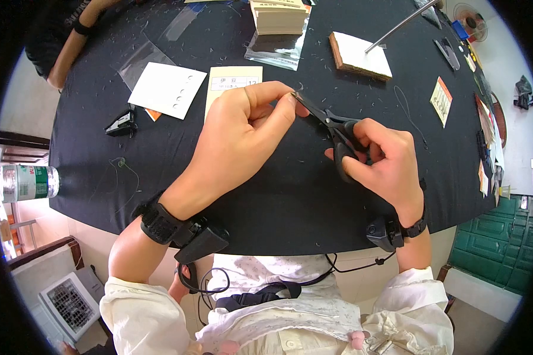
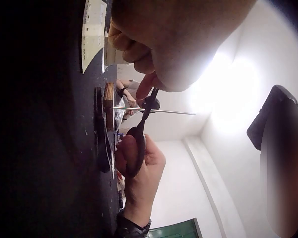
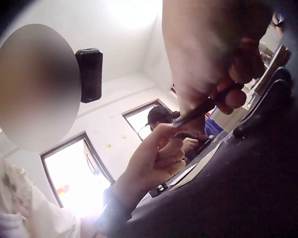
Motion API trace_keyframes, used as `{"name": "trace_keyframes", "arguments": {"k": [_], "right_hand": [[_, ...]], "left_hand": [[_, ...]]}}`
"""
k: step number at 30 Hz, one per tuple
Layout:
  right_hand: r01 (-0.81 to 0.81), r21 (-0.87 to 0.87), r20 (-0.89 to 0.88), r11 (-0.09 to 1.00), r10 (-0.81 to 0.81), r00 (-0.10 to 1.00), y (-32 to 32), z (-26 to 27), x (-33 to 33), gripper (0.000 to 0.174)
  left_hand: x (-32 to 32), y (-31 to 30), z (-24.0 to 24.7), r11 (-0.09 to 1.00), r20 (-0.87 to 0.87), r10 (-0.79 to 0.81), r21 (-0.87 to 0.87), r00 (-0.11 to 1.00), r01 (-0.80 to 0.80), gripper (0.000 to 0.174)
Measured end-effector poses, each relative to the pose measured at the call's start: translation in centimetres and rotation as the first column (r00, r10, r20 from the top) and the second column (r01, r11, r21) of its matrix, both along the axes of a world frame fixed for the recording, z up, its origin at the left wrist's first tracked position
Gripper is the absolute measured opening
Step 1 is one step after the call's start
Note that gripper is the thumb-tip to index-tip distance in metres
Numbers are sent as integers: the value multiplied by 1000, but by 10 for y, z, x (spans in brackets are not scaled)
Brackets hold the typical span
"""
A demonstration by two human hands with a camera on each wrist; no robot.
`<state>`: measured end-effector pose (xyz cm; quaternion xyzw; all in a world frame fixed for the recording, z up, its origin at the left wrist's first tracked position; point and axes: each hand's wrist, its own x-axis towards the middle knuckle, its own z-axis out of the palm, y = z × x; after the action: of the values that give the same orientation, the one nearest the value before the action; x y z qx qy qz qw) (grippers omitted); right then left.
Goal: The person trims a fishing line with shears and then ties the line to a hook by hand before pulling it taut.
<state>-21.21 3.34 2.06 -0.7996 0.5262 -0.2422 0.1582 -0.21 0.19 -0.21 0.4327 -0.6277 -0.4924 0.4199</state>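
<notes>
My right hand [image 1: 388, 160] grips a pair of black-handled scissors [image 1: 333, 121], thumb and fingers through the loops. The blades point up and left to the fingertips of my left hand [image 1: 237, 133]. Thumb and index finger of that hand pinch together right at the blade tips, with a thin thread [image 1: 300, 87] showing there as a small dark curl; most of it is hidden. In the left wrist view the scissors [image 2: 145, 116] reach up from the right hand [image 2: 144, 171] to the left fingers. The right wrist view shows the blades [image 3: 193, 113] at the left hand's fingertips [image 3: 165, 130].
Left of the hands lie a white card with punched half-moons [image 1: 167, 90] and a black stapler [image 1: 122, 122]. A labelled cream booklet [image 1: 234, 77] is behind the left hand. A block holding a metal rod [image 1: 361, 56], a paper stack [image 1: 281, 21] and loose thread [image 1: 410, 112] lie farther back.
</notes>
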Motion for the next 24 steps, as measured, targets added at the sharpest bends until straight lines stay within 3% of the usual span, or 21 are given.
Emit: {"name": "trace_keyframes", "arguments": {"k": [21, 24], "right_hand": [[-25, 2, 21, 1000, 25, 999, -1, -3, -2, 23], [-6, 87, 35, 996, 3, 999, 0, -1, -3, 25]], "left_hand": [[3, 2, 4, 999, 40, -41, 29, 998, 40, 24], [1, 2, 3, 1000, 21, -20, 16, 1000, 19, 22]]}}
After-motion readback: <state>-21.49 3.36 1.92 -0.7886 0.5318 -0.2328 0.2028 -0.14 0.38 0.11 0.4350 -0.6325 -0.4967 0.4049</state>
